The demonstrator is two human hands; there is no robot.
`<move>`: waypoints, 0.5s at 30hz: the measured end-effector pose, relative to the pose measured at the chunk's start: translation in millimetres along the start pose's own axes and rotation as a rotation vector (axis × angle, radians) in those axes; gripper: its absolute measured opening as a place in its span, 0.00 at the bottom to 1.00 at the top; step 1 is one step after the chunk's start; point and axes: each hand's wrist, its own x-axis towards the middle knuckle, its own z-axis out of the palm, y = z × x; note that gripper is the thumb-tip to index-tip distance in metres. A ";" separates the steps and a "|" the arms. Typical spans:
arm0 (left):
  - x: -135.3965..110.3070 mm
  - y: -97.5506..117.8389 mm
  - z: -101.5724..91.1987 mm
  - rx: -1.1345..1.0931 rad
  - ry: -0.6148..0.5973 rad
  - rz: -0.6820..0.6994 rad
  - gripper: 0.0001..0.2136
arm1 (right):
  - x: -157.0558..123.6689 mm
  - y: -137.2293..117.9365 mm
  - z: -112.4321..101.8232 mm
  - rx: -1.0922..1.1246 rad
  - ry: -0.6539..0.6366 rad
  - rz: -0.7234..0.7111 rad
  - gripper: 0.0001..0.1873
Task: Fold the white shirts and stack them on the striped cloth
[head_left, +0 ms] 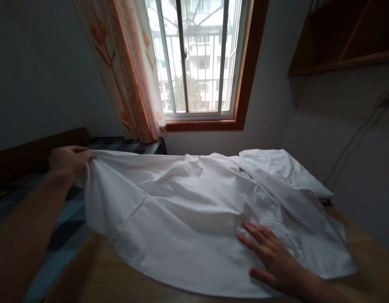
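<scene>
Head view, read as a clock face: at 9 o'clock my left hand (73, 162) has its fingers pinched closed on the corner of a white cloth (197, 210), drawing that end up and out. The cloth fills the lower middle, around 6 o'clock, creased across its body. At half past 4 my right hand (270, 256) lies palm down on it, fingers spread and gripping nothing.

From my pinch the far edge runs nearly straight toward 1 o'clock, then rises into a folded flap that ends in a point between 3 and 4. The near hem curves from 8 round to 6, its stitched border showing. Another corner lies at 4 o'clock, on the wooden table (99, 263).

My pinched end reaches past the table's left edge, above the checked bed (63, 229) at 8 o'clock. Table wood shows beyond the hem at 7 and again at 4. A band of wall (213, 141) separates the far edge from the window (197, 63) at 12; the curtain (128, 71) hangs toward half past 10.
</scene>
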 end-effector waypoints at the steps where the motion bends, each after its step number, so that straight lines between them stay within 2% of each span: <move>1: -14.8 23.8 -6.7 -0.020 0.066 0.083 0.18 | 0.2 -0.5 -0.4 -0.002 -0.004 0.005 0.40; 2: -36.2 46.1 -12.2 -0.046 0.076 0.241 0.18 | 0.4 -1.0 -0.6 -0.004 -0.005 0.009 0.40; 3: -63.5 65.6 -15.7 -0.064 -0.006 0.416 0.19 | 0.6 -1.4 -0.6 -0.004 -0.004 0.011 0.40; 4: -95.4 81.2 -16.9 -0.083 -0.128 0.557 0.19 | 0.7 -1.6 -0.4 -0.004 0.000 0.012 0.40; 6: -165.0 97.7 -11.7 -0.088 -0.540 0.796 0.17 | 0.6 -1.7 0.4 -0.004 0.012 0.004 0.40; 7: -198.2 98.6 -5.8 -0.069 -0.760 0.890 0.16 | 0.3 -1.5 0.9 -0.005 0.019 0.000 0.39; 9: -251.3 88.7 10.2 -0.024 -1.190 1.029 0.22 | -0.5 -1.2 1.4 -0.007 0.028 -0.004 0.39; 10: -268.9 79.9 19.0 -0.021 -1.359 1.099 0.28 | -0.9 -1.0 1.4 -0.007 0.030 -0.004 0.39; 11: -280.6 70.1 27.6 -0.011 -1.477 1.153 0.31 | -1.2 -0.9 1.2 -0.008 0.032 -0.003 0.38; 12: -287.3 60.0 35.4 0.000 -1.529 1.183 0.33 | -1.2 -0.9 0.9 -0.007 0.033 -0.002 0.38; 13: -290.3 50.3 42.0 0.014 -1.528 1.192 0.33 | -1.0 -1.0 0.6 -0.007 0.034 -0.003 0.38; 15: -291.7 33.1 50.8 0.066 -1.427 1.140 0.32 | 0.4 -1.5 0.5 -0.005 0.040 0.001 0.36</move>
